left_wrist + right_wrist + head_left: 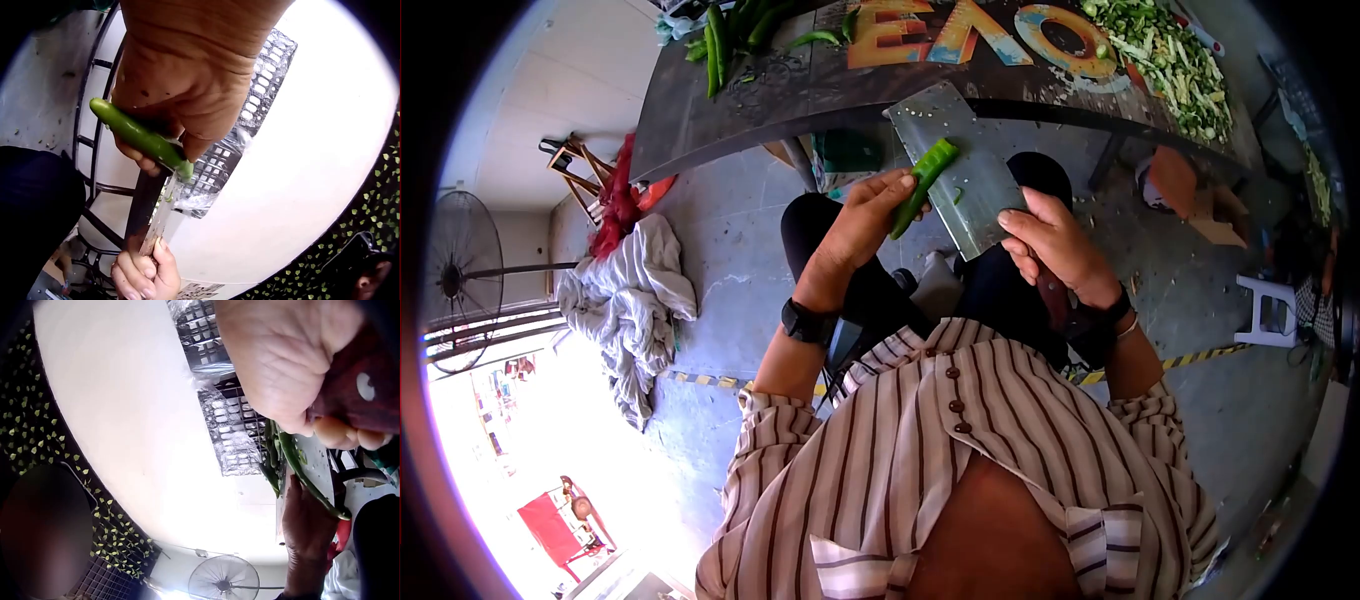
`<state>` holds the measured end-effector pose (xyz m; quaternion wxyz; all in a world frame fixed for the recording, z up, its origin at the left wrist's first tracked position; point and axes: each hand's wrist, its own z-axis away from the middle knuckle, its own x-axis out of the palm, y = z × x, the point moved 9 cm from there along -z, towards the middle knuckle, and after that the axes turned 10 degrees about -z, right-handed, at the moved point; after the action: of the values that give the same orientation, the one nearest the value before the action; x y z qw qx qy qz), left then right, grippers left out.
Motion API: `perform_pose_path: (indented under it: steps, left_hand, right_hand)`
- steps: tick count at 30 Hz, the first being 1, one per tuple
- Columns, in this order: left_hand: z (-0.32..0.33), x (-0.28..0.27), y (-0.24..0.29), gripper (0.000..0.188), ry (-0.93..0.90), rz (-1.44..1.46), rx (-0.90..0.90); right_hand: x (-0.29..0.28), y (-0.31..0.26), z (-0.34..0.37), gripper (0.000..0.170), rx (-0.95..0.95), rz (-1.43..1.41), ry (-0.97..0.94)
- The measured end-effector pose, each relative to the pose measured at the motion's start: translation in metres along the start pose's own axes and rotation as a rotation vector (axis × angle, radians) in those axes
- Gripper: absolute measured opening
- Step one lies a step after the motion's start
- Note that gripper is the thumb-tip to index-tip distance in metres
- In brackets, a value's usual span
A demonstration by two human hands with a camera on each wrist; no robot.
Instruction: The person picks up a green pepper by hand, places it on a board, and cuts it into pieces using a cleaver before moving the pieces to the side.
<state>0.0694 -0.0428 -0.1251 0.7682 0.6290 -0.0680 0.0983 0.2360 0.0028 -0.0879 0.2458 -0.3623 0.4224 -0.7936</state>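
My left hand (868,218) grips a long green pepper (922,178), whose far end overlaps the cleaver's broad blade (975,195) in the head view. The cleaver's dark red handle (356,400) lies in my right hand (1055,245), the thumb along the blade's near end. In the left wrist view, the lower end of the pepper (137,134) meets the top of the blade (156,215), which stands edge-on. A small green slice (958,195) sticks to the blade. Both hands are above the lap, before the table's near edge.
Whole green peppers (745,30) lie on the dark table (820,95) at the far left. Chopped green pieces (1175,65) are heaped at its right end. A white stool (1266,310) stands on the floor at right; a fan (460,270) and crumpled cloth (635,290) are at left.
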Motion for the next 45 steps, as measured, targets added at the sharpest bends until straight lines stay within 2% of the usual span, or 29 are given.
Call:
perform_pose_path:
  steps: [8,16,24,29,36,37,39,43,45]
  left_hand:
    - [0.011,-0.006,-0.002,0.034,-0.032,0.037,-0.033]
    - [0.019,-0.001,-0.003,0.031,-0.03,-0.086,-0.088]
    - [0.013,-0.002,-0.002,0.026,-0.024,-0.063,-0.042]
    - [0.012,0.0,-0.002,0.025,-0.034,-0.109,-0.069]
    - [0.008,-0.003,-0.004,0.027,-0.001,-0.136,-0.091]
    - [0.008,-0.002,-0.003,0.027,-0.003,-0.14,-0.091]
    - [0.009,-0.002,0.003,0.031,0.041,0.034,-0.047]
    - [0.011,-0.001,0.008,0.034,0.009,0.119,-0.052]
    - [0.017,-0.005,-0.002,0.034,0.066,0.125,-0.148]
  right_hand:
    - [-0.002,0.005,-0.003,0.024,0.042,-0.046,-0.019]
    - [-0.003,0.004,-0.001,0.014,0.026,0.07,-0.023]
    - [0.003,0.005,0.002,0.019,0.027,0.051,-0.038]
    - [0.002,0.005,0.002,0.02,0.012,0.177,-0.051]
    - [0.001,0.009,-0.002,0.021,0.013,0.148,-0.033]
    - [0.0,0.013,-0.003,0.021,0.043,0.073,-0.021]
    - [-0.002,0.014,-0.004,0.02,0.072,0.0,-0.008]
    - [0.0,0.007,-0.006,0.019,0.05,-0.015,-0.021]
    - [0.002,0.005,-0.005,0.019,0.052,-0.01,-0.035]
